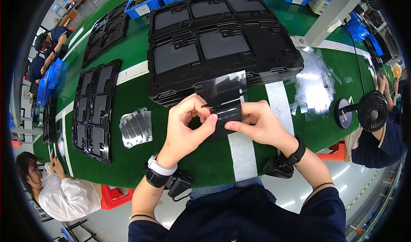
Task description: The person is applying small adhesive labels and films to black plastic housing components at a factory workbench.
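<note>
A flat black rectangular piece (227, 117) with fine pale print is held out in front of me over the table. On its left edge my left hand (186, 122) is closed in a pinch, thumb against index finger. My right hand (263, 124) grips the right end between thumb and fingers. From behind the piece's upper edge a dark, glossy film sheet (222, 88) stands up; whether it is joined to the piece, I cannot tell. Just beyond is a stack of black moulded trays (274, 45), whose top compartments hold several dark grey flat panels (175, 57).
Clear film sheets (314, 85) lie piled at right, near a black fan (372, 109) and a metal post (334, 17). Several film strips (136, 128) and a filled black tray (95, 111) are at left. Blue bins (143, 2) stand at the back. Co-workers sit at both sides.
</note>
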Tool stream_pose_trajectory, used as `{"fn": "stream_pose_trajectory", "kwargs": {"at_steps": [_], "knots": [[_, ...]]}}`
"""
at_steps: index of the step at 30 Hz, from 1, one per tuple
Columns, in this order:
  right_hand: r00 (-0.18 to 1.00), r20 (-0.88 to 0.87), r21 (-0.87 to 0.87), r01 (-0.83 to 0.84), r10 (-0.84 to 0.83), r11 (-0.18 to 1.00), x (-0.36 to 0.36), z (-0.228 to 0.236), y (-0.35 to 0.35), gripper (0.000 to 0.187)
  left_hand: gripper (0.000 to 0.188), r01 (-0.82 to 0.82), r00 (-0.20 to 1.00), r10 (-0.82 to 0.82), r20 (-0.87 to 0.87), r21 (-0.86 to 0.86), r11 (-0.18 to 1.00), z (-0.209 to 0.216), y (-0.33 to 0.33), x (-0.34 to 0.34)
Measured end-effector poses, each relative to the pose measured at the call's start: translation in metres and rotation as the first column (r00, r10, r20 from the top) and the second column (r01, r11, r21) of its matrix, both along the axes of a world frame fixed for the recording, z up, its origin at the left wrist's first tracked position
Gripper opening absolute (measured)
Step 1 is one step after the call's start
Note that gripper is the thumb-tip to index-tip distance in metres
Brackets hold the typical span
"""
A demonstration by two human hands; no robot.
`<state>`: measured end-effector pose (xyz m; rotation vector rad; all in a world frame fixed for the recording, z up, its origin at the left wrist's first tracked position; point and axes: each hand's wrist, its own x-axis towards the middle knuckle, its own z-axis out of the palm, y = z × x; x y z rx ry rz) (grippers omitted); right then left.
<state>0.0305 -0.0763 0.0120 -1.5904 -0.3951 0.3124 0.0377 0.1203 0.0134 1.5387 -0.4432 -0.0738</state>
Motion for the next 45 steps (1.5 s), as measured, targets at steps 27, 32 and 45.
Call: {"fn": "stream_pose_trajectory", "kwargs": {"at_steps": [27,32,45], "knots": [[0.937,0.327,-0.483,0.055,0.121,0.874,0.004,0.009,-0.009,0.021,0.013,-0.225,0.973,0.224,-0.051,-0.003,0.974,0.005,-0.007,0.000],[0.986,0.061,0.211,0.142,-0.158,0.967,0.003,0.005,-0.007,0.031,0.013,-0.106,0.979,0.097,-0.178,-0.042,0.993,0.008,-0.006,-0.001],[0.834,0.551,-0.137,0.100,-0.007,0.985,0.003,0.004,-0.015,0.042,0.014,-0.071,0.990,0.075,-0.118,0.033,0.997,0.008,-0.003,0.000]]}}
